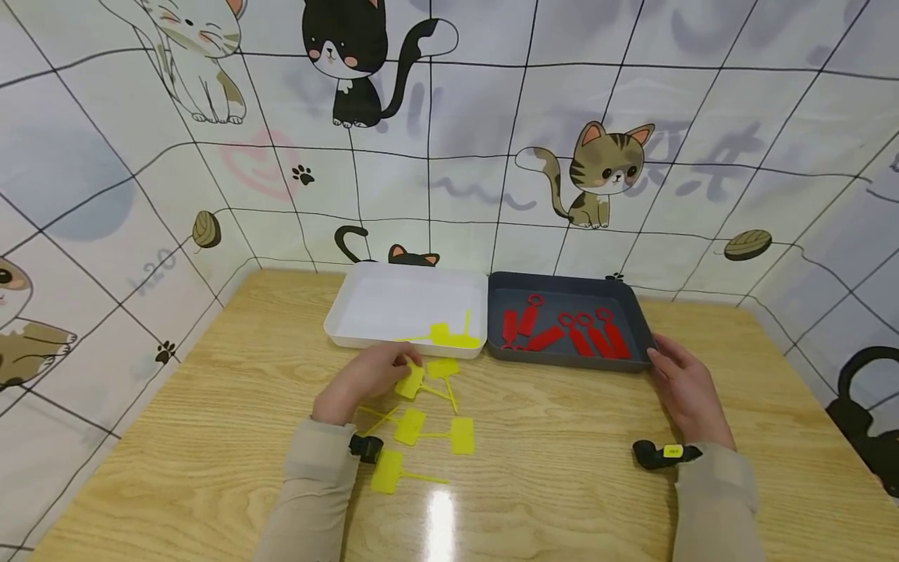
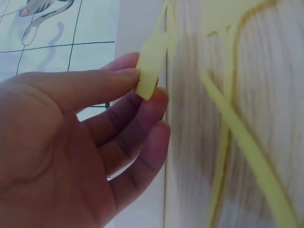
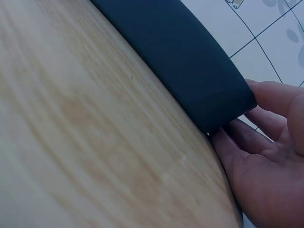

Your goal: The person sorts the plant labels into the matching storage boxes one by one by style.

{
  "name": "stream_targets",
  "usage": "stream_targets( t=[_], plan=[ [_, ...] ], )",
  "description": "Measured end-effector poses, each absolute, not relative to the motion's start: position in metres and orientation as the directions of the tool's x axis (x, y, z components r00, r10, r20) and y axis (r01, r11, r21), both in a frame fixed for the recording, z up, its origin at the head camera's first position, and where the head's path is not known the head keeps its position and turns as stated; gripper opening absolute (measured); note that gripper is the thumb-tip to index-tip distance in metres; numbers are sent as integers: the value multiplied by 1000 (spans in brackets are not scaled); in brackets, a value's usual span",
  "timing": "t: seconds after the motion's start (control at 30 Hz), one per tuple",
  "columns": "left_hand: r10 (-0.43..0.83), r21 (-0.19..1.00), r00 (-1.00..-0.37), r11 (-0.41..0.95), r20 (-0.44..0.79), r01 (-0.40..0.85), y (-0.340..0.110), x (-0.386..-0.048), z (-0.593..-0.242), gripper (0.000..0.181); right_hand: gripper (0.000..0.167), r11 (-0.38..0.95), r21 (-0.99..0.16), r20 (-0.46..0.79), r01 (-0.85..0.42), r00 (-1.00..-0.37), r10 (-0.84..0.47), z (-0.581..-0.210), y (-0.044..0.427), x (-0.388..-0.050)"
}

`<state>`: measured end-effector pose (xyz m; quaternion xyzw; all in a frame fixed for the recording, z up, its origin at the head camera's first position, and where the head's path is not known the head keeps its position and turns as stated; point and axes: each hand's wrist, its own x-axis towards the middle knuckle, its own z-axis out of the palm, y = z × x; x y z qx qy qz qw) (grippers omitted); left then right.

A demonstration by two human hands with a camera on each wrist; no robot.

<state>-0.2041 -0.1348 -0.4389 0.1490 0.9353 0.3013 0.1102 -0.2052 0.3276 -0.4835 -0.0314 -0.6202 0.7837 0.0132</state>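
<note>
My left hand [image 1: 372, 375] pinches a yellow tag [image 1: 409, 382] with a rectangular head and a thin strap, between thumb and fingers, close to the front wall of the white tray [image 1: 403, 300]. In the left wrist view, the thumb presses the end of the held tag [image 2: 152, 64]. A few more yellow tags lie in the white tray's front right corner. At the right end of the dark grey tray [image 1: 562, 360], my right hand [image 1: 691, 394] grips the corner, thumb at its rim; the right wrist view shows fingers against the tray's lower edge [image 3: 209, 114].
Several loose yellow tags [image 1: 462, 435] lie on the wooden table [image 1: 562, 468] in front of the white tray, some near the left forearm. The dark tray holds several red tags [image 1: 545, 338] with ring ends. A cat-printed wall covering [image 1: 477, 179] rises behind the trays.
</note>
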Motion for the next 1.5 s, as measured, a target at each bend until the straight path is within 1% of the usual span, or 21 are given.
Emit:
stream_targets(
  t=[0.27,0.57,0.67,0.8,0.9,1.07,1.27,1.4,1.5],
  plan=[
    [362,631,-928,742,-92,227,-137,-203,-436,22,65,-204,-978,-69,51,-994,83,-486,329,-203],
    [381,658,-923,711,-63,248,-150,-204,-437,24,64,-213,-976,-67,51,-995,70,-486,330,-203],
    [361,685,-930,694,-67,221,-153,-205,-436,23,64,-236,-971,-57,42,-997,56,-486,330,-203],
    [323,713,-944,678,-70,179,-154,-205,-433,16,64,-246,-969,-50,35,-997,55,-486,330,-203],
    [299,736,-953,655,-49,168,-153,-205,-431,11,64,-246,-968,-52,37,-997,56,-485,330,-203],
    [266,792,-964,590,-7,157,-153,-208,-428,16,65,-243,-969,-55,40,-997,55,-485,330,-204],
    [212,825,-976,543,46,157,-152,-209,-426,18,63,-226,-974,-54,37,-996,70,-484,329,-206],
    [183,831,-980,533,75,163,-152,-210,-425,17,62,-222,-974,-53,35,-995,79,-484,328,-206],
    [170,815,-980,551,104,181,-152,-210,-426,20,62,-241,-970,-41,23,-997,72,-484,328,-205]
  ],
)
